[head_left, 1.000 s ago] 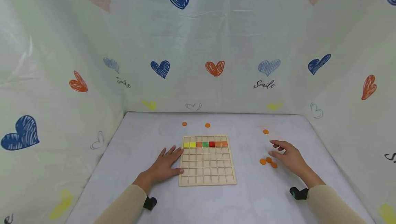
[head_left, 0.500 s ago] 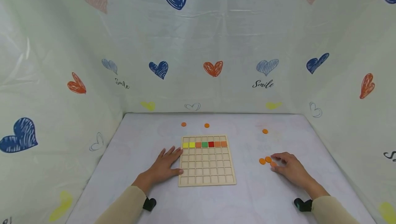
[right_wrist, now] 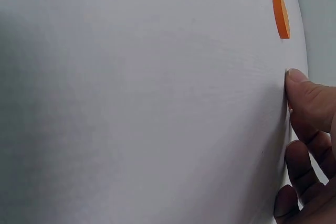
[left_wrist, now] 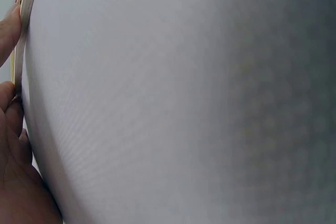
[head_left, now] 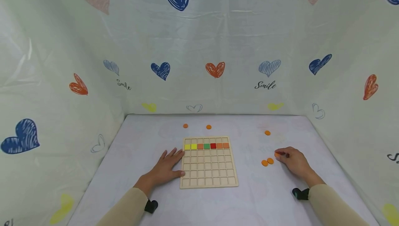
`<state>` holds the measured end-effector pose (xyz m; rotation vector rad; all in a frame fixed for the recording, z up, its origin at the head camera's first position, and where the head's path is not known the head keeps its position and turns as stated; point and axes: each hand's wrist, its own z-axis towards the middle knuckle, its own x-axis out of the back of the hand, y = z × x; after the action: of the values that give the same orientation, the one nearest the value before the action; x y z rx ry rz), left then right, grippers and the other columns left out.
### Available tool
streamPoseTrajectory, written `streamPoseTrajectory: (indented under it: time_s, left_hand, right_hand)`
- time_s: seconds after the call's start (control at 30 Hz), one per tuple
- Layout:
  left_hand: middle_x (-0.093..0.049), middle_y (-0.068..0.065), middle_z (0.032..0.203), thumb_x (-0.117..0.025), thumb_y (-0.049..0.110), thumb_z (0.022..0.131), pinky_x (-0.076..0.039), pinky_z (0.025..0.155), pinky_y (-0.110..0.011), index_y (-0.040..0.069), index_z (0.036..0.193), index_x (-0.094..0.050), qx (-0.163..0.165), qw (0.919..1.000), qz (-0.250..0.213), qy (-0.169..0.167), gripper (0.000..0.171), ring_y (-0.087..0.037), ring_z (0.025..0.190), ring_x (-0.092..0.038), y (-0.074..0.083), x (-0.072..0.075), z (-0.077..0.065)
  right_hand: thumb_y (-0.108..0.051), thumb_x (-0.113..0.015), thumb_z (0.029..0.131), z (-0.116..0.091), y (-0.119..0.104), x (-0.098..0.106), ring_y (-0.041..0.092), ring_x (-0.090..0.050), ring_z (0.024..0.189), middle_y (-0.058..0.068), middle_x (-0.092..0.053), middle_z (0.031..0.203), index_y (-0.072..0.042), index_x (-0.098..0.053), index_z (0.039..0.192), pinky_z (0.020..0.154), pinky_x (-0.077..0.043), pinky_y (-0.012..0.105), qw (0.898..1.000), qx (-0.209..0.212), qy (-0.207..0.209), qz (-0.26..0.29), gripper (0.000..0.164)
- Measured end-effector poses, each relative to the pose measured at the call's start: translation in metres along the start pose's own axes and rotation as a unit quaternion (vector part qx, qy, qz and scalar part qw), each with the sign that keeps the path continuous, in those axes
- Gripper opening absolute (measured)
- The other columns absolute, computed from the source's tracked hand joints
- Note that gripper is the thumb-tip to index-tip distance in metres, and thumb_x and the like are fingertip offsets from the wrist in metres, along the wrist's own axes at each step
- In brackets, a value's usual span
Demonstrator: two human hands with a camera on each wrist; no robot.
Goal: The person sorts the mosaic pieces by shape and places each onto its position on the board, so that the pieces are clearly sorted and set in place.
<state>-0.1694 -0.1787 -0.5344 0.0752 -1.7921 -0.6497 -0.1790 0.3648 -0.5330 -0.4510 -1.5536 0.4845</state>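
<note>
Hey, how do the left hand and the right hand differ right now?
The left hand touches the left edge of the board; the right hand is apart from it, pinching an orange disc. The left hand's fingers are spread, while the right hand's are bent. Both come out of beige sleeves.
</note>
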Motion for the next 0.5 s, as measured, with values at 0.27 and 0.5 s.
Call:
streamPoseTrajectory:
  time_s: [0.27, 0.5]
  left_hand:
    - [-0.035, -0.003, 0.172, -0.071, 0.059, 0.094, -0.005, 0.135, -0.055, 0.015, 0.165, -0.037, 0.001, 1.0, 0.002, 0.003, 0.09, -0.029, 0.164, -0.019, -0.0005, -0.0012, 0.0007]
    - [-0.035, -0.003, 0.172, -0.071, 0.059, 0.094, -0.004, 0.135, -0.056, 0.014, 0.165, -0.037, 0.002, 1.0, -0.002, 0.003, 0.09, -0.029, 0.164, -0.019, -0.0018, -0.0015, 0.0004]
  right_hand:
    - [-0.015, -0.075, 0.097, 0.0014, 0.0037, 0.0027, 0.033, -0.058, 0.102, 0.023, -0.067, 0.122, 0.002, -0.071, 0.128, 0.086, -0.051, 0.044, 1.0, -0.024, -0.009, 0.004, 0.035]
    - [-0.016, -0.077, 0.096, 0.0034, 0.0049, 0.0019, 0.03, -0.057, 0.099, 0.021, -0.068, 0.119, 0.0, -0.075, 0.123, 0.082, -0.049, 0.037, 1.0, -0.022, -0.004, 0.01, 0.032]
